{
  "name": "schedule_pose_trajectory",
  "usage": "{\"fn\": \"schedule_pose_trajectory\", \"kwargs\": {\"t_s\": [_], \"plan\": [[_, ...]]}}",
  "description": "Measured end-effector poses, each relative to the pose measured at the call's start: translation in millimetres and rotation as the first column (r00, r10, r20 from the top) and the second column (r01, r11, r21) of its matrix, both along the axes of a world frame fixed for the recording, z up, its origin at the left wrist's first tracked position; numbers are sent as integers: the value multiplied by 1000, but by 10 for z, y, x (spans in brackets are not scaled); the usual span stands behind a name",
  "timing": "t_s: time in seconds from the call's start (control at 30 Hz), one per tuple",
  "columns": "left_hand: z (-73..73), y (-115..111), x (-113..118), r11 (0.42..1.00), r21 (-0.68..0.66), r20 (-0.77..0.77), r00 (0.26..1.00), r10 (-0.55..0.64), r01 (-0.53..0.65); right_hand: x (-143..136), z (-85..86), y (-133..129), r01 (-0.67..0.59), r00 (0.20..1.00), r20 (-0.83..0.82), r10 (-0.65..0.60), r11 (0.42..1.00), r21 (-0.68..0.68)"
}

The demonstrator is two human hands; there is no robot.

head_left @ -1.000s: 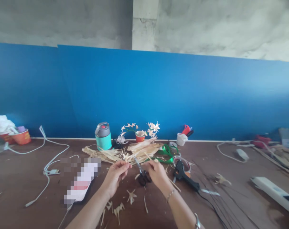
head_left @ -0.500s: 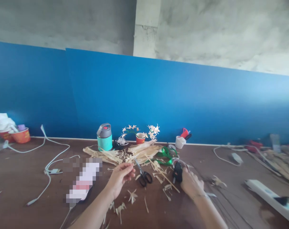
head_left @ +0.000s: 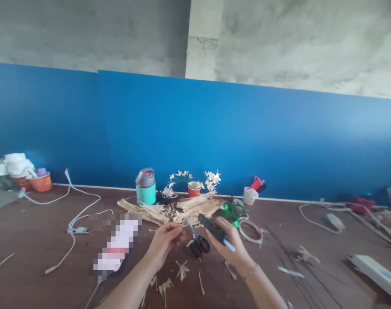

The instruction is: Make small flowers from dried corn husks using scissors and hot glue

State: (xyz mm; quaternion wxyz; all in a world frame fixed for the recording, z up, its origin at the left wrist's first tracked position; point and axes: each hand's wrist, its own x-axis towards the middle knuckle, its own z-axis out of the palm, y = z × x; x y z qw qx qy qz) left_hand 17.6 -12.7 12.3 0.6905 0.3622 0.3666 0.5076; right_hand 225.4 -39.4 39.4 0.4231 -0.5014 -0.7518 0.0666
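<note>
My right hand (head_left: 236,246) is wrapped round a black glue gun (head_left: 213,229), from whose rear a pale glue stick (head_left: 229,245) pokes out. To its left, my left hand (head_left: 164,243) has thumb and fingertips pressed together; whatever is between them is too small to make out. Between the two hands lie scissors (head_left: 200,246) with black handles, blades pointing away. Dried pale husks (head_left: 198,206) are spread just beyond the fingers. A star-shaped husk flower (head_left: 182,269) and curled scraps (head_left: 165,286) lie nearer me on the brown table.
At the back stand a turquoise flask (head_left: 145,189), a red paper cup (head_left: 194,189) by husk flowers (head_left: 212,179), and a white cup (head_left: 250,195). Green ribbon (head_left: 229,211) and a clear ring (head_left: 251,231) lie right. A phone (head_left: 116,246), white cables (head_left: 73,223) and a power strip (head_left: 374,272) flank the hands.
My right hand has lifted the glue gun from beside the ring and brought it left, towards my left hand. My left hand keeps its pinch. The view has shifted slightly left.
</note>
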Motion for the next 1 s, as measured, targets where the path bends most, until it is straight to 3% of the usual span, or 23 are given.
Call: {"fn": "schedule_pose_trajectory", "kwargs": {"t_s": [0.1,0.23,0.43,0.53,0.67,1.0], "plan": [[-14,8,-2,1000,31,11,1000,2,-3,-246,-7,-7,-125,992,4,126,991,-39],[-19,6,4,998,67,-14,1000,-7,8,-347,-83,-44,-140,990,-10,139,989,-40],[47,-77,47,993,119,-145,989,9,8,-365,-291,-73,-48,967,-252,36,998,-42],[74,-126,86,990,141,-204,979,8,21,-435,-379,-55,26,907,-417,-54,997,-72],[58,-154,128,993,107,-246,969,-24,52,-524,-410,-63,55,833,-547,-83,996,-68],[50,-181,147,961,192,-320,939,-129,198,-497,-310,-110,12,889,-457,-38,998,-61]]}}
